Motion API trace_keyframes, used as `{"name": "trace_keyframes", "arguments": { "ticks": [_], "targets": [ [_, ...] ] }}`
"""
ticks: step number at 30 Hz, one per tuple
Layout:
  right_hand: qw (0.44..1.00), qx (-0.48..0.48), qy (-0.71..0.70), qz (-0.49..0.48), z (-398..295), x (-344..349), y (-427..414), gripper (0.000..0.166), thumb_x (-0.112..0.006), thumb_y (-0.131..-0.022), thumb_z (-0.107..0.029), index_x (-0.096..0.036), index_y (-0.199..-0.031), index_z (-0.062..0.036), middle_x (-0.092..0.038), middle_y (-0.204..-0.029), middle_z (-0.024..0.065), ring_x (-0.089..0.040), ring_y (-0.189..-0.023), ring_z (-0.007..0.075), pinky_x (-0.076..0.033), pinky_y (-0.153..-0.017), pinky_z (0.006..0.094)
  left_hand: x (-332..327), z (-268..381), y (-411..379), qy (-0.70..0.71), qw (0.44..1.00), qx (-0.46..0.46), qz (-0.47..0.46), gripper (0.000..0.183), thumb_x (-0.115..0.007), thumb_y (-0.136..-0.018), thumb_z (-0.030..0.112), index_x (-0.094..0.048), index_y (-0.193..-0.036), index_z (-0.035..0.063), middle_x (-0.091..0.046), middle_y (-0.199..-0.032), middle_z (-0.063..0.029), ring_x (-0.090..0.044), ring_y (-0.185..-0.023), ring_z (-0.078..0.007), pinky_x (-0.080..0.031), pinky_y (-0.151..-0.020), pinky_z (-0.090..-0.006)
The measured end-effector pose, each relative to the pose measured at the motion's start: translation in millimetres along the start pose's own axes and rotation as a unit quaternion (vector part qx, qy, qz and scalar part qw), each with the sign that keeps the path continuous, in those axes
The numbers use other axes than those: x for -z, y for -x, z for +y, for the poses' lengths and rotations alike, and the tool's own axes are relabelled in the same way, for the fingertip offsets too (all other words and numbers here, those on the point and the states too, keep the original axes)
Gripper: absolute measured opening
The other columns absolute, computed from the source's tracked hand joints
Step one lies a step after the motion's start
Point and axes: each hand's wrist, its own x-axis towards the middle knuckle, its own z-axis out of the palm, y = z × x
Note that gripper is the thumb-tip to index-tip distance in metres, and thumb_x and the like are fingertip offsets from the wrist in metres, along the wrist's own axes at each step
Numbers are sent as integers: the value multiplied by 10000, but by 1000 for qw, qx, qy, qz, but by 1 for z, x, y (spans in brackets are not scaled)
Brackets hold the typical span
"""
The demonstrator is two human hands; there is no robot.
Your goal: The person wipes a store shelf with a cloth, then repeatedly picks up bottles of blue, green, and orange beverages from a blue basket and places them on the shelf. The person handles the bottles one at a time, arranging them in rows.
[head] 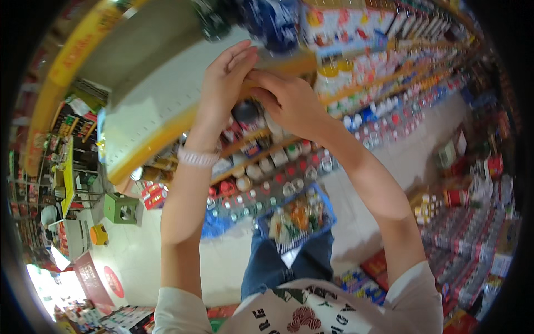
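My left hand is raised before a white shelf board with an orange-yellow front edge. Its fingers are bent towards my right hand, and the fingertips of the two almost meet. The right hand's fingers are curled; whether anything small is between the hands cannot be seen. Just beyond them hang or stand shiny blue packages and a dark green one, blurred. Below, at my feet, a blue plastic basket holds several bagged goods.
Lower shelves carry rows of jars and bottles. On the left floor are a green stool and a small orange stool. Stacked shrink-wrapped drink packs line the right side. A pale tiled floor runs between.
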Motion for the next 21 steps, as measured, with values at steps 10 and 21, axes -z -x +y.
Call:
{"name": "trace_keyframes", "arguments": {
  "ticks": [10, 21],
  "targets": [
    [901, -394, -85, -157, 44, -32, 306, 204, -573, -853, -137, -618, -1038, -63, -654, -916, 131, -625, -800, 299, -489, -689, 358, -27, -230, 247, -30, 924, 362, -116, 249, -556, -910, 215, -613, -1026, 3, -624, -917, -17, -555, -835, -81, -437, -758, -222],
    [679, -649, -21, -342, 79, -146, 615, 331, -663, -777, -245, -600, -1033, -44, -660, -916, 130, -633, -850, 285, -491, -719, 373, 14, -499, 458, -220, 786, 565, -117, 399, -665, -803, 302, -604, -1023, -26, -659, -915, -137, -629, -854, -217, -474, -764, -309]
  ]
}}
